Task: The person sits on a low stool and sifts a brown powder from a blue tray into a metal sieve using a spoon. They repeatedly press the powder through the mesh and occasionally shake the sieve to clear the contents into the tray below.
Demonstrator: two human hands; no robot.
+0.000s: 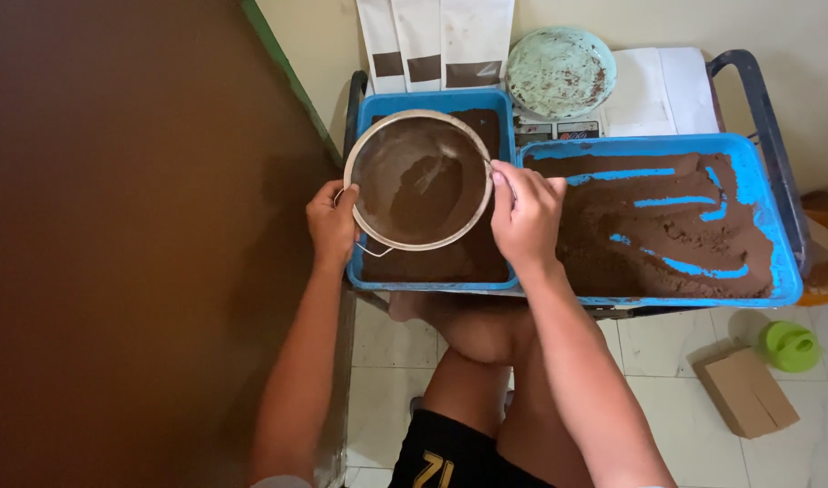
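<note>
- Both the left hand (332, 221) and right hand (525, 217) are closed on the rim of the round sieve (418, 179), one on each side.
- Brown powder (427, 194) remains in the sieve; sifted powder already lies in the small blue tray (370, 113) beneath the hands.
- The large blue tray (784, 271), to the right of the right hand, holds much coarse powder (653, 239), seemingly unsifted.

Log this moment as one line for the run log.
left hand: grips sieve rim | right hand: grips opposite rim | sieve: holds brown powder, over small blue tray | large blue tray: powder spread

Bare arms, no sleeves on show, and both the left hand (332, 220) and right hand (526, 217) ungloved; down at six o'clock, black shorts (450, 461) with yellow numerals.
</note>
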